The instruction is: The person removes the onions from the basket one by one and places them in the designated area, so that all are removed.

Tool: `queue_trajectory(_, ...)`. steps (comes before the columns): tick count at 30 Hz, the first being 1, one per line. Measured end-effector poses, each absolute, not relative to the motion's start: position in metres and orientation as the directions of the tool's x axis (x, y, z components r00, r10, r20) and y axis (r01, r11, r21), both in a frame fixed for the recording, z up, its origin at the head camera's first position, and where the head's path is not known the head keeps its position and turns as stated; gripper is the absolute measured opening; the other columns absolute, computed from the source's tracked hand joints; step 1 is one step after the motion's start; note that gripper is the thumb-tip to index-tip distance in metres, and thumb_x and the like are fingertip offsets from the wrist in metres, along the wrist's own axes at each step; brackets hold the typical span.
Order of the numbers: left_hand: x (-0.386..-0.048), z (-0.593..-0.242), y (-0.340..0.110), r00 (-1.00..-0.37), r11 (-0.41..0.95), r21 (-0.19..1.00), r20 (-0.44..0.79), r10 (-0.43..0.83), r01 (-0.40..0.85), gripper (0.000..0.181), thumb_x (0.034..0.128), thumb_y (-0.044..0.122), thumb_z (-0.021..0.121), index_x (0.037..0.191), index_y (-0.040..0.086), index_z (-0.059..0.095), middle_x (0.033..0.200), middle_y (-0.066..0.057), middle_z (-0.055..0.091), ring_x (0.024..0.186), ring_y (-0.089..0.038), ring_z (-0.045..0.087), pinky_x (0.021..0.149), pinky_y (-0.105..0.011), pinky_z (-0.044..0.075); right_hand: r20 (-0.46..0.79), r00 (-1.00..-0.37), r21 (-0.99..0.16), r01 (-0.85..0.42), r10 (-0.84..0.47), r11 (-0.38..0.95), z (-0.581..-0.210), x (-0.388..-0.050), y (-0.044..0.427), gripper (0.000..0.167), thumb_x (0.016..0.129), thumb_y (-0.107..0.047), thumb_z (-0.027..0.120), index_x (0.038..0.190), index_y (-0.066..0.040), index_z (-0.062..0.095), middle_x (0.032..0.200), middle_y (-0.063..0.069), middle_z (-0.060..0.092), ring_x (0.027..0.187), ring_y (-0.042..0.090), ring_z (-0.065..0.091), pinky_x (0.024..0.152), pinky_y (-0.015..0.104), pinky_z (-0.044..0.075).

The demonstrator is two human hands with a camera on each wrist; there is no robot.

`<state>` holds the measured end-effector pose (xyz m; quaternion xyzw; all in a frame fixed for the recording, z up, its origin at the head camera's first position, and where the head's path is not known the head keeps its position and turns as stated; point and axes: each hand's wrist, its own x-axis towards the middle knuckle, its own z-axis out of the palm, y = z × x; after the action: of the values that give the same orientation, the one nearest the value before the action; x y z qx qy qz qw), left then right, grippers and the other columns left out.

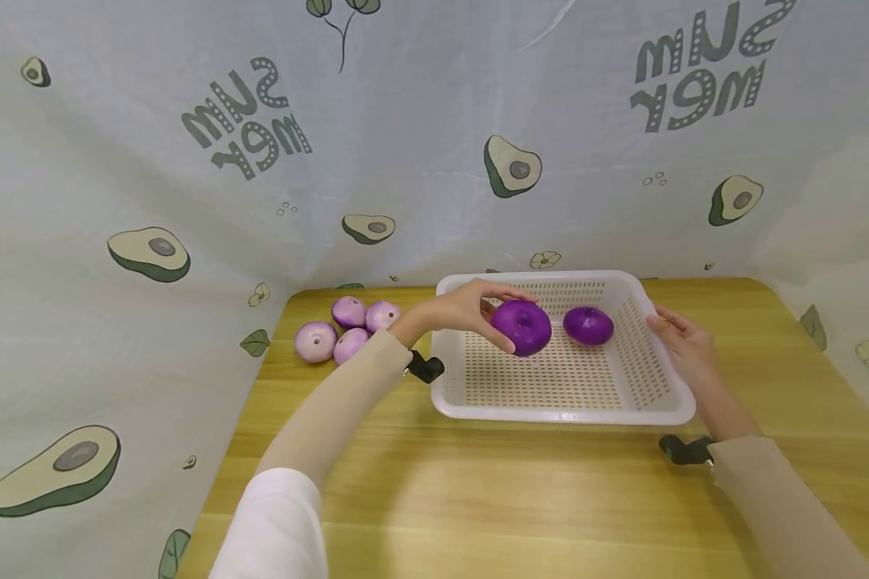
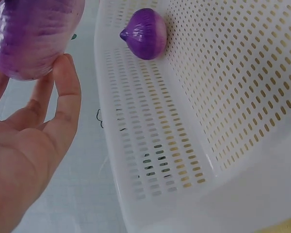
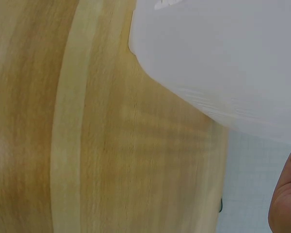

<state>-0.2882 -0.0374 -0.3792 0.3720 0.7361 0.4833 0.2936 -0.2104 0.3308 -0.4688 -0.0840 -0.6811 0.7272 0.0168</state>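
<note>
My left hand [image 1: 466, 309] holds a glossy purple onion [image 1: 523, 328] between thumb and fingers, above the left part of a white plastic basket [image 1: 565, 416]. In the left wrist view this onion [image 2: 36, 36] shows a paler underside, apart from the basket wall. A second purple onion [image 1: 589, 326] lies inside the basket toward the back right; its pointed tip shows in the left wrist view. At the basket's right side, my right hand [image 1: 688, 350] grips the rim. Only part of that hand [image 3: 287, 194] appears in the right wrist view, beside the basket's outer wall.
Several pale purple-white onions [image 1: 315, 342] sit grouped on the wooden table [image 1: 507, 498], left of the basket and partly behind the left forearm. A white cloth [image 1: 420, 145] printed with avocados hangs behind the table and along its sides.
</note>
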Motion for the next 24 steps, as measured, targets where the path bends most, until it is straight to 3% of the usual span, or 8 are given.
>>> queue_trajectory(13,-0.278,-0.368,-0.087,-0.682,0.235,0.951,-0.036,0.731,0.202,0.079,0.0740,0.011,0.090,0.144,0.020,0.055,0.136,-0.002,0.056,0.107,-0.027,0.064,0.090,-0.037,0.055,-0.107,-0.987,-0.991,0.096,0.122,-0.094,-0.467,-0.210,0.331,0.055,0.099,-0.025,0.063,0.149,-0.010,0.045,0.093,-0.012,0.070,0.077,0.004,0.069,0.066,0.021,0.057)
queue_trajectory(17,-0.274,-0.367,-0.105,-0.710,0.198,0.961,-0.002,0.704,0.194,0.078,0.0750,0.006,0.088,0.145,0.015,0.053,0.137,-0.005,0.055,0.110,-0.030,0.063,0.092,-0.039,0.055,-0.120,-0.985,-0.991,0.112,0.123,-0.070,-0.469,-0.210,0.333,0.058,0.098,-0.029,0.064,0.150,-0.012,0.044,0.094,-0.012,0.070,0.078,0.004,0.069,0.066,0.022,0.058)
queue_trajectory(24,-0.269,-0.368,-0.140,-0.795,0.250,0.946,0.013,0.606,0.206,0.078,0.0732,0.010,0.090,0.142,0.020,0.057,0.137,0.001,0.057,0.115,-0.026,0.061,0.094,-0.036,0.054,-0.113,-0.985,-0.993,0.110,0.128,-0.035,-0.466,-0.210,0.331,0.062,0.099,-0.028,0.063,0.152,-0.008,0.038,0.091,-0.014,0.069,0.076,0.004,0.069,0.064,0.021,0.057)
